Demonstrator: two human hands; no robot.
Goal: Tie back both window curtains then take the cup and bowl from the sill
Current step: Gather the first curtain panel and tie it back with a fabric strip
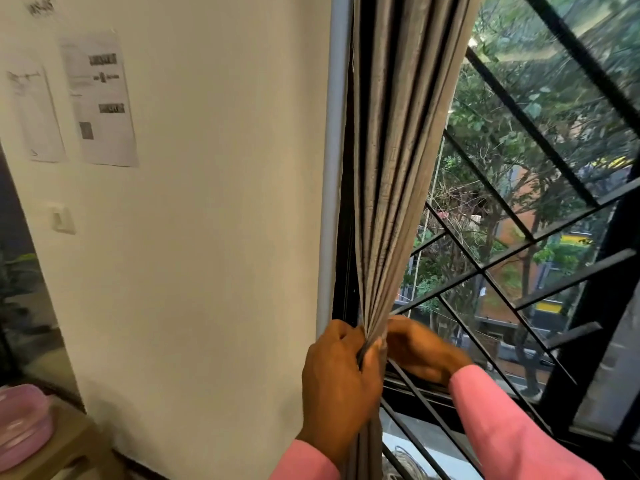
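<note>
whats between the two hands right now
The bunched grey curtain, seen in the head view. The left hand grips its folds from the wall side. The right hand, blurred, sits against the window side, and its grip is unclear.

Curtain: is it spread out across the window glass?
No, the curtain is bunched into tight folds at the left edge of the window, with the left hand and right hand gripping it.

One grey pleated fabric curtain (398, 168). Two hands: left hand (339, 379), right hand (422, 348). Two pink sleeves (512, 427). Two white printed paper sheets (100, 98) on wall, one small label (41, 6) above. One white wall switch (63, 218). One pink plastic tub (20, 420). One black metal window grille (588, 306). One pale grey vertical strip (330, 168).
</note>
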